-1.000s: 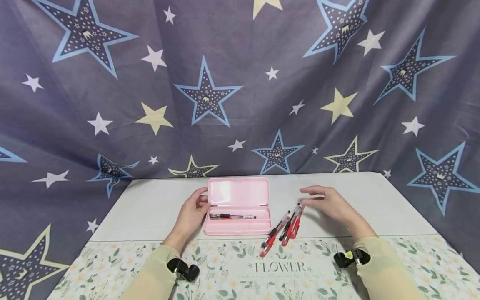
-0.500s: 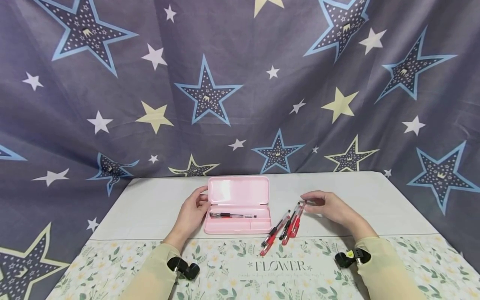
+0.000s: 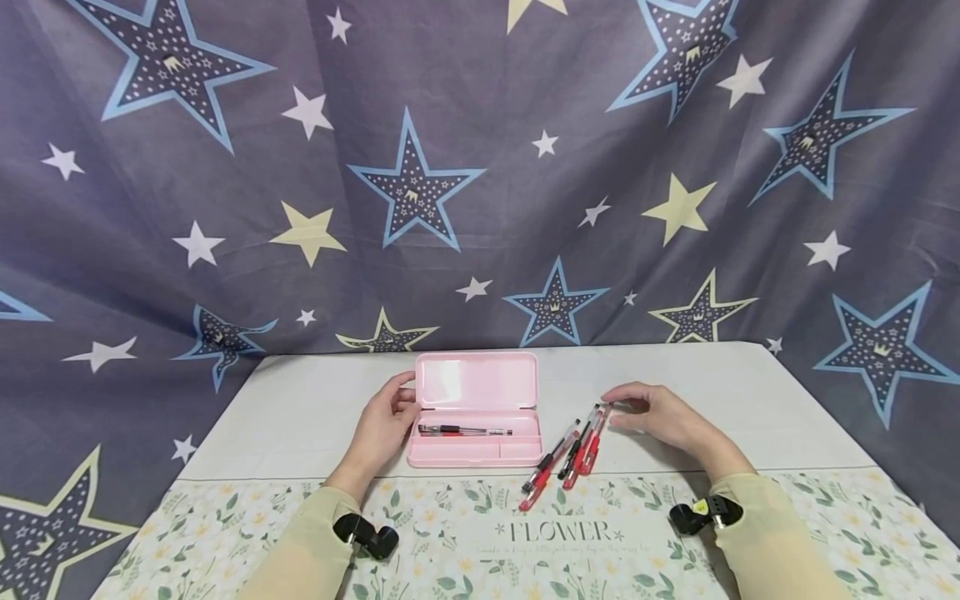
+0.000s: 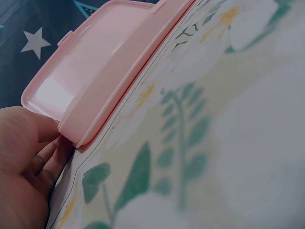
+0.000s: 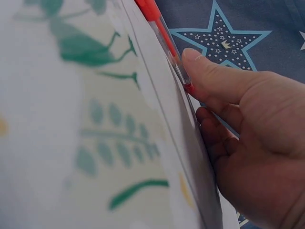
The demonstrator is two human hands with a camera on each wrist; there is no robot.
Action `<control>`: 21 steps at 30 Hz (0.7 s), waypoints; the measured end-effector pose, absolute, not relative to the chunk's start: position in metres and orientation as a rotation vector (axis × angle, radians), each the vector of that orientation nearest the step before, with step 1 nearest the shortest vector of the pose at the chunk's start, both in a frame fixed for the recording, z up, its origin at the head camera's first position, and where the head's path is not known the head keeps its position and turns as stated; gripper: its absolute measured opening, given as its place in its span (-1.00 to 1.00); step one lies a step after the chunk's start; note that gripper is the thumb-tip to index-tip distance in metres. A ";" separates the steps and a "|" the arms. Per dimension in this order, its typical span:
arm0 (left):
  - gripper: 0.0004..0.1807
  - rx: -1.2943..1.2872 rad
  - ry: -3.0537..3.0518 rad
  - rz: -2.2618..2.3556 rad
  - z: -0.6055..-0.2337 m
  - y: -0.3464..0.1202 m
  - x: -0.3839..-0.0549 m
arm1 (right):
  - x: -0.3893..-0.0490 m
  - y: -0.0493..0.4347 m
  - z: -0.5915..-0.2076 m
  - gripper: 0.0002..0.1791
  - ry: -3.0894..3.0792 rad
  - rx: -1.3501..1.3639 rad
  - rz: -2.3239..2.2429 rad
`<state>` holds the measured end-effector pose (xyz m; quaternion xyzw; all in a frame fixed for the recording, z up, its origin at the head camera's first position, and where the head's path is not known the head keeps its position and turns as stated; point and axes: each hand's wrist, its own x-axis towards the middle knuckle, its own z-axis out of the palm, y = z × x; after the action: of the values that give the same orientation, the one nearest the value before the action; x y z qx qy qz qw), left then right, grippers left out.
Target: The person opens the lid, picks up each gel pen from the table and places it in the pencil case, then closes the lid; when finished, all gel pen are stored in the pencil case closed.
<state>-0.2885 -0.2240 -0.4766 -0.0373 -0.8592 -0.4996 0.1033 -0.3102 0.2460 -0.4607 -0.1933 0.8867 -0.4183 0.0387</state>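
Note:
A pink pencil case (image 3: pixel 453 452) stands open on the table, its lid (image 3: pixel 477 381) tipped up at the back. My left hand (image 3: pixel 384 427) holds the case by its left end, thumb at the side wall in the left wrist view. Inside the back compartment lies a black gel pen (image 3: pixel 453 431), with some red showing beneath it. To the right of the case, several red and black gel pens lie fanned out. My right hand (image 3: pixel 660 414) pinches the far tip of the rightmost red gel pen (image 5: pixel 167 38) between thumb and fingers; the index fingertip is partly hidden.
The table has a white back part (image 3: pixel 322 400) and a floral front cloth (image 3: pixel 420 533) printed with "FLOWER". A dark curtain (image 3: pixel 480 100) with stars hangs behind the table's back edge. Each wrist wears a small black camera (image 3: pixel 367 537).
My right hand has come down to the rightmost red gel pen, and its thumb and fingers have closed on the tip. The left hand and the pencil case have stayed put.

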 end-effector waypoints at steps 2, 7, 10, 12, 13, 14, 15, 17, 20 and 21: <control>-0.39 -0.108 -2.535 -1.474 -0.477 -0.224 -0.289 | -0.310 0.246 -0.460 -0.55 2.721 -0.635 -1.273; -0.39 -0.105 -2.540 -1.457 -0.477 -0.224 -0.289 | -0.309 0.244 -0.460 -0.61 2.740 -0.718 -1.249; -0.39 -0.100 -2.545 -1.448 -0.477 -0.224 -0.289 | -0.309 0.244 -0.460 -0.64 2.765 -0.721 -1.227; -0.39 -0.098 -2.545 -1.447 -0.477 -0.224 -0.289 | -0.310 0.245 -0.460 -0.67 2.779 -0.722 -1.213; -0.39 -0.100 -2.545 -1.448 -0.477 -0.224 -0.289 | -0.310 0.245 -0.461 -0.69 2.785 -0.726 -1.209; -0.39 -0.101 -2.545 -1.446 -0.477 -0.224 -0.289 | -0.310 0.246 -0.461 -0.71 2.791 -0.730 -1.207; -0.39 -0.103 -2.544 -1.447 -0.476 -0.224 -0.288 | -0.310 0.246 -0.462 -0.73 2.796 -0.726 -1.206; -0.39 -0.108 -2.541 -1.447 -0.476 -0.224 -0.288 | -0.310 0.247 -0.462 -0.77 2.803 -0.722 -1.204; -0.39 -0.111 -2.539 -1.451 -0.476 -0.224 -0.287 | -0.309 0.250 -0.461 -0.81 2.803 -0.726 -1.192; -0.39 -0.110 -2.538 -1.450 -0.476 -0.224 -0.287 | -0.309 0.251 -0.461 -0.82 2.801 -0.722 -1.187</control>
<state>-0.2872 -0.2235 -0.4758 -0.0373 -0.8626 -0.4929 0.1078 -0.3093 0.2509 -0.4607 -0.2309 0.8958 -0.3797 0.0073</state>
